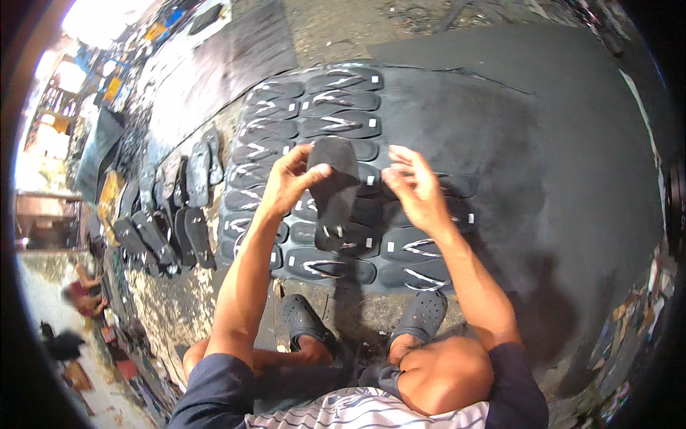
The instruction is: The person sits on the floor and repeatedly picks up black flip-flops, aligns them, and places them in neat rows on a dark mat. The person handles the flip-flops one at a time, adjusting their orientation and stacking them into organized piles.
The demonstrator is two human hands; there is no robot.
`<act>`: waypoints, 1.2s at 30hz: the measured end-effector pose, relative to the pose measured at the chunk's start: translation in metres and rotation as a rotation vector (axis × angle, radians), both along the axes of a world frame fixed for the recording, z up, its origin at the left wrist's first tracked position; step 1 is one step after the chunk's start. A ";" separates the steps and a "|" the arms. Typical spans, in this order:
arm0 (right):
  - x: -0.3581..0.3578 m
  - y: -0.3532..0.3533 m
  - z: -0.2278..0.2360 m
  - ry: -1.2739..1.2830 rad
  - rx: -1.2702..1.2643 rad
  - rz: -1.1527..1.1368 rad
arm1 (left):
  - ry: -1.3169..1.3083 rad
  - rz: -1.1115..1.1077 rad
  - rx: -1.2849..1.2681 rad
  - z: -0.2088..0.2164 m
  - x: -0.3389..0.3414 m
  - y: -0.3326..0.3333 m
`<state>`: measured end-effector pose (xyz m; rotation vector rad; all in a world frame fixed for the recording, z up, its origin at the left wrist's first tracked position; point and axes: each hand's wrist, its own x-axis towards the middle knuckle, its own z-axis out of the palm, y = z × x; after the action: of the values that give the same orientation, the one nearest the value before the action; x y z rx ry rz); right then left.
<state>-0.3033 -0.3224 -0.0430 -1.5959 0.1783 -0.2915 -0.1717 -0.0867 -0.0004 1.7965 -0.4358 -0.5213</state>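
In my left hand is a black flip-flop sole, pinched at its upper end between thumb and fingers. It hangs over rows of black flip-flops laid side by side on a dark rubber sheet. My right hand is raised just right of the sole, apart from it, its fingers spread with nothing between them. Beneath my right forearm lie more flip-flops. Many have black-and-white straps and a small white label at one end. The held sole hides part of the middle row.
Dark rubber sheet spreads to the right, and another sheet lies at the far left. Several loose soles are heaped on the left ground. My clogs stand at the near edge. A person is at the far left.
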 end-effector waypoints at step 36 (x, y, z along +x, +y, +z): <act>-0.024 -0.005 0.025 -0.058 0.411 -0.038 | 0.307 -0.051 -0.150 0.025 -0.078 -0.100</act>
<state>-0.3276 -0.3277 -0.0178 -1.1776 0.2094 -0.3078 -0.2495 -0.1865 0.0245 1.5331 -0.2999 -0.7670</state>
